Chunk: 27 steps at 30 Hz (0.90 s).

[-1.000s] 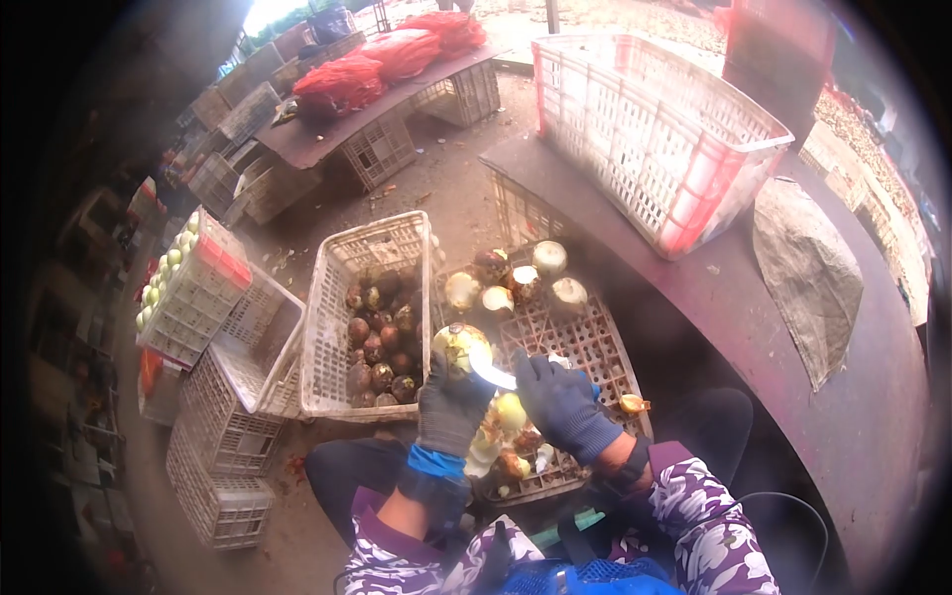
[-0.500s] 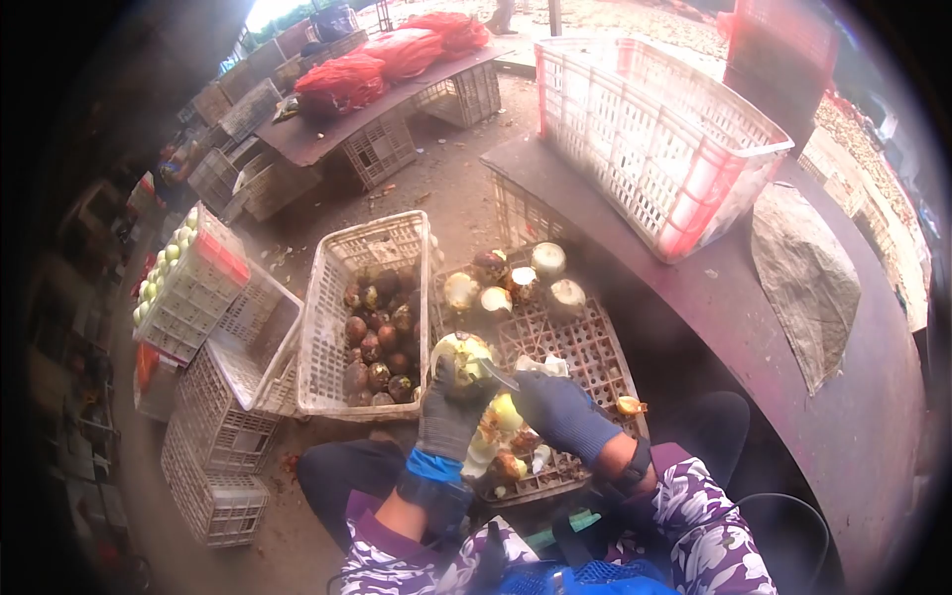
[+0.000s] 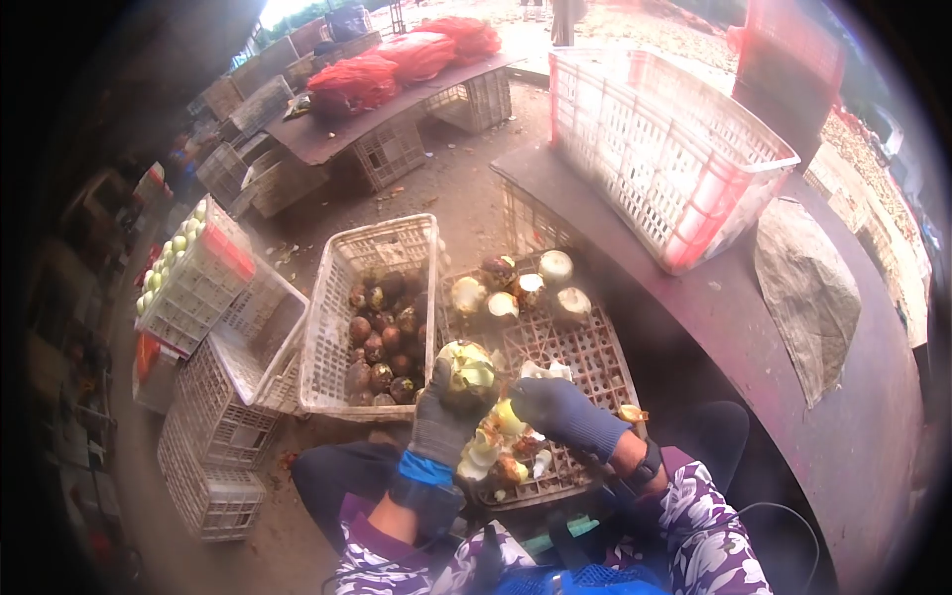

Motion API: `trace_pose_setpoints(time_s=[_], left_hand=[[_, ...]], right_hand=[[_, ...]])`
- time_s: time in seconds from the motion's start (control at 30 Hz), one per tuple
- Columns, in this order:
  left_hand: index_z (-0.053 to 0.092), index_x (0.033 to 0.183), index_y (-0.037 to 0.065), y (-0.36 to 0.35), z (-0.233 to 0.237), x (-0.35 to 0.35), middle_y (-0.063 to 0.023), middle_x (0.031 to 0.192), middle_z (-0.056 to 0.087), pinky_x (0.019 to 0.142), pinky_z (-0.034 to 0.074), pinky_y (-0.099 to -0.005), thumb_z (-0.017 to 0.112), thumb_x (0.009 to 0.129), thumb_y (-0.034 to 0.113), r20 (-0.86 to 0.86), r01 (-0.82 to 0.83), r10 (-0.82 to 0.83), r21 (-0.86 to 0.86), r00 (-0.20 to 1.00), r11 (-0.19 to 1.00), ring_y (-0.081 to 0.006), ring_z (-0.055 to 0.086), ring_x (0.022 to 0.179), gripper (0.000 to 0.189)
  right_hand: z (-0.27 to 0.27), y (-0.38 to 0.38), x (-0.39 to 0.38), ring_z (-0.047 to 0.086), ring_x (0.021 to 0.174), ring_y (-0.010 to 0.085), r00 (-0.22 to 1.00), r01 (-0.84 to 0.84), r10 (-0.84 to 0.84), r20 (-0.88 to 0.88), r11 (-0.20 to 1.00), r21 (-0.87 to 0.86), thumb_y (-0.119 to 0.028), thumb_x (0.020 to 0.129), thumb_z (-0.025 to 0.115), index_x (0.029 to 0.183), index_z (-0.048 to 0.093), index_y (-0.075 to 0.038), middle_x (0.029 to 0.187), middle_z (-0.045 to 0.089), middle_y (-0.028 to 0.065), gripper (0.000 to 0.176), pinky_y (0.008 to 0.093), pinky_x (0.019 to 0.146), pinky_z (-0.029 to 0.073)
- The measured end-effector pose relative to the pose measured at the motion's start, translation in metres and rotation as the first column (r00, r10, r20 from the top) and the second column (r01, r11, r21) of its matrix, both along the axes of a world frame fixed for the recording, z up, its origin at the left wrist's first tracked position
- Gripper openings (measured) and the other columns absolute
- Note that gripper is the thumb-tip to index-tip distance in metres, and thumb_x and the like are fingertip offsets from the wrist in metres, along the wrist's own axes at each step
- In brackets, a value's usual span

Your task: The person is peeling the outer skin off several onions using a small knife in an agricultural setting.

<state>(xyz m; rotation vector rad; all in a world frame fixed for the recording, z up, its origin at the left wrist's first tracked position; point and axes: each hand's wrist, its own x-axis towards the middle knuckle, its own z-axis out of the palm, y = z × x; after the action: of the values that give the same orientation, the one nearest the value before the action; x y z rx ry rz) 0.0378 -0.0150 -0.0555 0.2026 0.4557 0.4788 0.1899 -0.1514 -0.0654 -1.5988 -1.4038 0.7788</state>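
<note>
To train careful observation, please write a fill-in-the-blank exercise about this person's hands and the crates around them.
1. The left hand and right hand both wear ____.
2. The pale round fruit is gripped in the ____ hand.
3. The white crate beside it holds unpeeled fruits whose skin is ____.
4. The large crate on the table has ____ corners.

Missing words: gloves; left; dark; red.

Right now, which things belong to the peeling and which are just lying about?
In use: left hand holding the half-peeled fruit; right hand beside it; peelings on the flat crate; dark fruits in the white basket.
Lying about: pink crate; grey sack; red net bags; stacked crates.
</note>
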Motion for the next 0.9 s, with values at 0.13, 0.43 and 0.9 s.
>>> trace_pose_setpoints(time_s=[0.13,0.43,0.9], left_hand=[[0.058,0.115,0.005,-0.002,-0.008,0.0,-0.0099,0.11,0.063,0.089,0.051,-0.0426,0.07,0.083,0.037,0.053,-0.06,0.063,-0.05,0.997,0.997,-0.0262,0.059,0.101,0.046],[0.058,0.116,0.008,0.003,-0.012,-0.001,-0.0108,0.116,0.059,0.091,0.05,-0.0411,0.069,0.085,0.035,0.139,-0.087,0.098,-0.084,0.985,0.993,-0.0261,0.056,0.107,0.042],[0.056,0.122,0.008,-0.009,0.0,0.0,-0.0104,0.12,0.061,0.088,0.053,-0.0443,0.065,0.087,0.04,0.033,-0.072,0.07,0.039,0.997,0.997,-0.0279,0.059,0.107,0.048]], right_hand=[[0.017,-0.002,-0.011,0.061,0.067,0.038,0.918,0.113,-0.107,0.382,0.994,0.006,-0.021,0.089,0.052,0.09,0.05,-0.006,0.07,0.06,0.018,0.015,0.0486,0.061,0.048],[0.022,-0.005,-0.015,0.063,0.066,0.0346,0.868,0.116,-0.059,0.494,0.99,-0.086,-0.016,0.089,0.051,0.093,0.049,-0.004,0.072,0.061,0.0185,0.013,0.0454,0.058,0.049],[0.004,-0.002,0.001,0.059,0.059,0.0132,0.912,-0.118,0.111,-0.395,0.993,0.008,-0.017,0.086,0.06,0.098,0.063,0.0,0.076,0.065,0.0089,0.021,0.0284,0.052,0.046]])
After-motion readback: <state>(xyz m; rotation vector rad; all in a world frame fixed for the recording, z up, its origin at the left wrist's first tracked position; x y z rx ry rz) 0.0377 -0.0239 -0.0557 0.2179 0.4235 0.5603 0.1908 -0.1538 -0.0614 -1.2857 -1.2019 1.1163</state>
